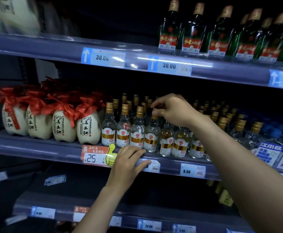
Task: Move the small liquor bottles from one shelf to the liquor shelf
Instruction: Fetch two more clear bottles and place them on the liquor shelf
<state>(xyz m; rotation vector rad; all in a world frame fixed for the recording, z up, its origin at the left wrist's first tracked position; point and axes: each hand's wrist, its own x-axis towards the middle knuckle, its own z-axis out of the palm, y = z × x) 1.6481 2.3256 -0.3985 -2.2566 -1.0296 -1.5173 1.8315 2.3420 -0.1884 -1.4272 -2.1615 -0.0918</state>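
While the right hand [169,110] pinched the gold cap of one small liquor bottle [151,132] in the middle of the frame, its fingers [155,105] closed around the neck from above, that bottle stood at the front edge of the middle shelf [53,148], fourth in a tight front row of clear bottles with red and gold labels. The bottle looked slightly tilted, and its base sat right at the lip of the shelf. The left hand [129,163] lay lower in the centre, fingers spread and resting on the shelf's price strip, holding nothing.

The main risk, as I judged it, was the grip itself: a hold on the cap alone gave little control, so the glass body could swing and knock the neighbours on either side, which stood touching or nearly so. A nudged bottle at that lip could topple forward off the shelf and break on the floor. More small bottles crowded behind, so a careless pull might also drag a back one over.

To the left of the frame the cream ceramic jars [86,128] with red ribbons stood just beside the row, and a sideways sweep could strike them. The yellow thumbs-up price tag [110,155] near the left hand could be torn loose if that hand slid. Dim light made the gaps hard to read.
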